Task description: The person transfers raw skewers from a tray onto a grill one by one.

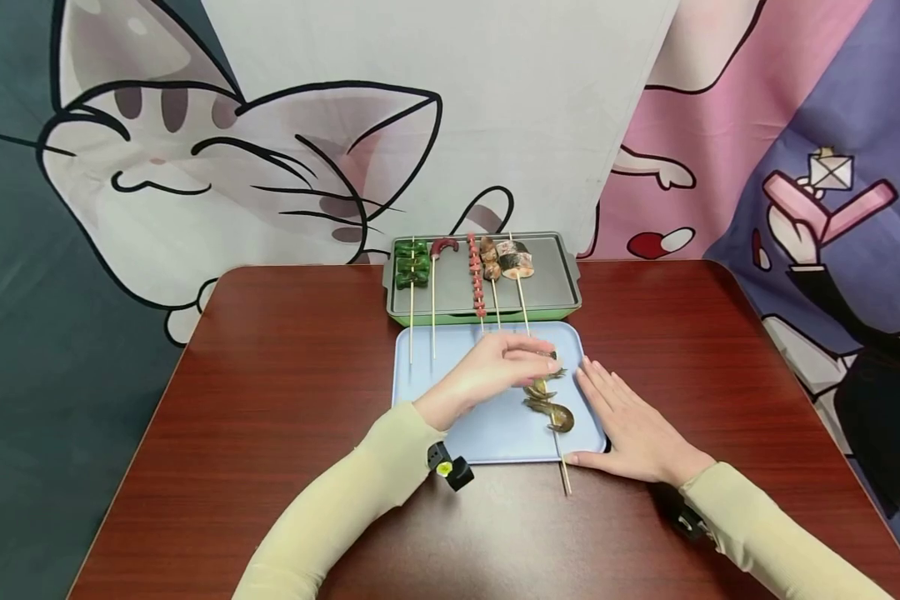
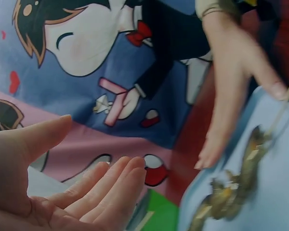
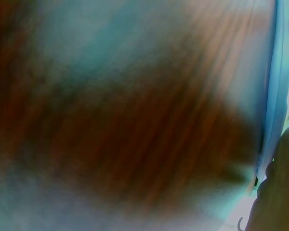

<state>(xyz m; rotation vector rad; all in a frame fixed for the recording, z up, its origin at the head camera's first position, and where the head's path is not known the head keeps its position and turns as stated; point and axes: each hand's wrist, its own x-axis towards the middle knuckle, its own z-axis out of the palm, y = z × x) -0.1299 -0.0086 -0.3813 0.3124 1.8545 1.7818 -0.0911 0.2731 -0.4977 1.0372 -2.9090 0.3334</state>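
A light blue tray (image 1: 487,437) lies on the table with a shrimp skewer (image 1: 561,418) along its right side, the stick's lower end jutting past the front edge. Over the skewer's upper part hovers my left hand (image 1: 491,367), covering some of the shrimp. In the left wrist view this left hand (image 2: 94,192) has thumb and fingers apart with nothing between them. My right hand (image 1: 641,425) rests at the tray's right edge, fingers extended along it and thumb near the front corner. The right wrist view is mostly blurred, with the tray's edge (image 3: 274,96) at its right side.
Behind the tray stands a grey griddle pan (image 1: 553,287) with a green underside. It holds several skewers: green pepper (image 1: 412,271), a reddish curled piece (image 1: 442,245), small red pieces (image 1: 476,275), brown chunks (image 1: 489,258) and fish-like pieces (image 1: 515,260). Their sticks reach over the tray.
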